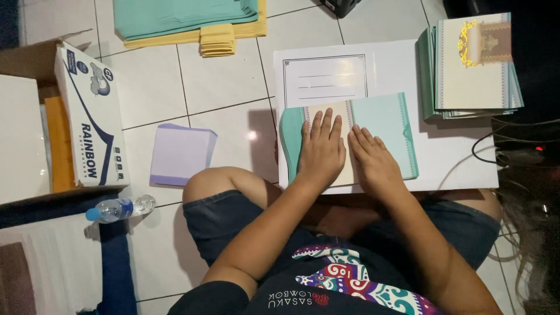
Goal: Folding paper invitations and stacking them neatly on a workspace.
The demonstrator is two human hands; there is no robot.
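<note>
Currently I see both hands, left hand [321, 153] and right hand [373, 163], pressed flat with fingers extended on the teal card [385, 125], its long axis running left-right across the white board [455, 157]; cardboard box [29, 64] at far left holds a white carton [90, 116].

The floor [221, 81] consists of white glossy tiles with dark grout lines; a bright spot of overhead light reflects near centre. An open cardboard box [35, 58] stands at the left edge, a plastic water bottle [119, 208] (blue cap) lies below it. Black cables [496, 154] run along the dark right side.
</note>
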